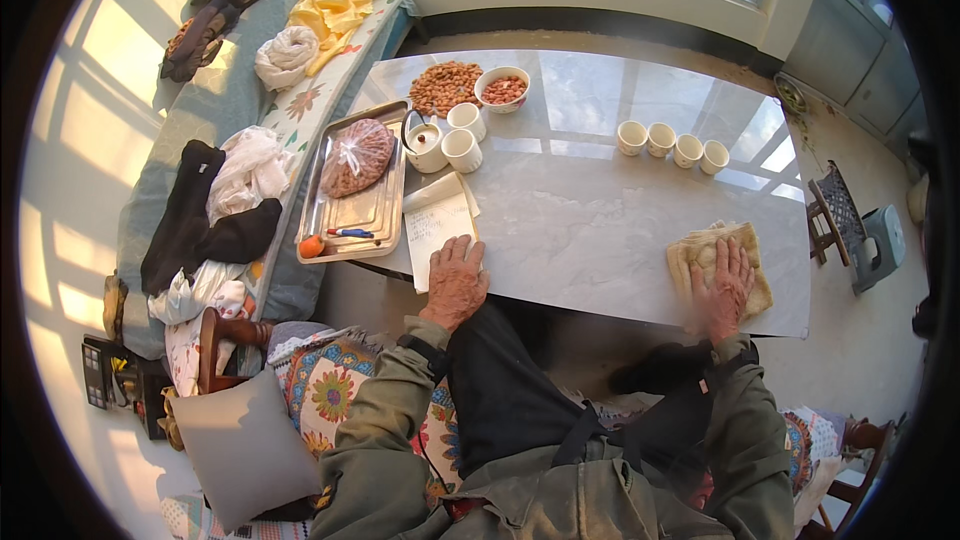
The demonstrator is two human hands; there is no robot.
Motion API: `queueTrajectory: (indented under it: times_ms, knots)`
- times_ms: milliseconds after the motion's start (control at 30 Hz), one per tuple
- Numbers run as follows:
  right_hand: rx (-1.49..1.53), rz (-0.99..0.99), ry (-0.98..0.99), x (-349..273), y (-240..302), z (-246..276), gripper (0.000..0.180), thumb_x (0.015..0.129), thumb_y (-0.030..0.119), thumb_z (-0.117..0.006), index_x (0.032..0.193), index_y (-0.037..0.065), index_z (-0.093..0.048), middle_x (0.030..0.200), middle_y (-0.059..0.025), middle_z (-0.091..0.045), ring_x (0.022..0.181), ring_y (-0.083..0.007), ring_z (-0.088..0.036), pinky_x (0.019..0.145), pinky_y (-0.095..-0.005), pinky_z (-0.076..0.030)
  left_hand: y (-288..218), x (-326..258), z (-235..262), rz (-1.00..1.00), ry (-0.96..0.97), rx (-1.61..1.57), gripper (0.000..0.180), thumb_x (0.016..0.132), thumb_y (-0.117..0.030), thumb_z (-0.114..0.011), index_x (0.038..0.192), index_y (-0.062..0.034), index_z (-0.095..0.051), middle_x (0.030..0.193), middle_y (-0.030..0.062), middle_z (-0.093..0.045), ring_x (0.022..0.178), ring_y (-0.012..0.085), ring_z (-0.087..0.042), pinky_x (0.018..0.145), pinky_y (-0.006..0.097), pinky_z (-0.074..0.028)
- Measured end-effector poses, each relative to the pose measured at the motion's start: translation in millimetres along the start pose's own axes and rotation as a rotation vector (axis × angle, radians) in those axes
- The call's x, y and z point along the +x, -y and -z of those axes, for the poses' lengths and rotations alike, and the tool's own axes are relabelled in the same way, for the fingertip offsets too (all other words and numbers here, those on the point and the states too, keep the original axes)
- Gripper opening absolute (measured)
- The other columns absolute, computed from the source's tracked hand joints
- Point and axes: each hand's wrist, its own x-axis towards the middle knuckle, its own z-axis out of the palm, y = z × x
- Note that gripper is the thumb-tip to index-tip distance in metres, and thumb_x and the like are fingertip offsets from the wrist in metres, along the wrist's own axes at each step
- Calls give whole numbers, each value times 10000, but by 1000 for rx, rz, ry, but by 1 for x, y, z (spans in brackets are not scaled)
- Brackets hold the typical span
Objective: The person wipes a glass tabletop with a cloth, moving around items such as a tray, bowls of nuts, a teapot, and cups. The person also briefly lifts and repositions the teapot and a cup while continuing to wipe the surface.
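Note:
My left hand lies over the lower right corner of an open notepad with handwriting on its page, at the table's near edge. Its fingers are stretched out flat, and nothing shows in them. On the right, my right hand rests palm down on a folded beige towel, fingers extended, not gripping it. Left of the notepad stands a metal tray bearing a clear bag of reddish nuts, a blue pen and a small orange item. My palms are hidden.
Beyond the notepad stand a white teapot and two white cups. Unshelled peanuts lie heaped beside a bowl of nuts. Several small cups line up at the right. A bed with clothes flanks the table's left.

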Motion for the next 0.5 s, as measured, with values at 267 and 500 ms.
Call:
queueTrajectory:
  times_ms: [267,500]
  knots:
    - [-2,3,-1,1,1,0,731,985,437,-703,1595,82,-511,1697,-149,-437,1591,-398,-334,1304,-613,-198,38,-14,-10,67,-101,66,460,917,-118,-645,1370,-39,-663,1455,202,-613,1395,405,-543,1146,530,-435]
    - [-2,-2,-3,1,1,-1,735,979,436,-709,1596,88,-510,1696,-148,-438,1594,-395,-332,1304,-614,-196,44,-7,-8,110,-151,82,437,941,-87,-622,1372,-22,-655,1441,212,-620,1376,410,-553,1143,524,-445]
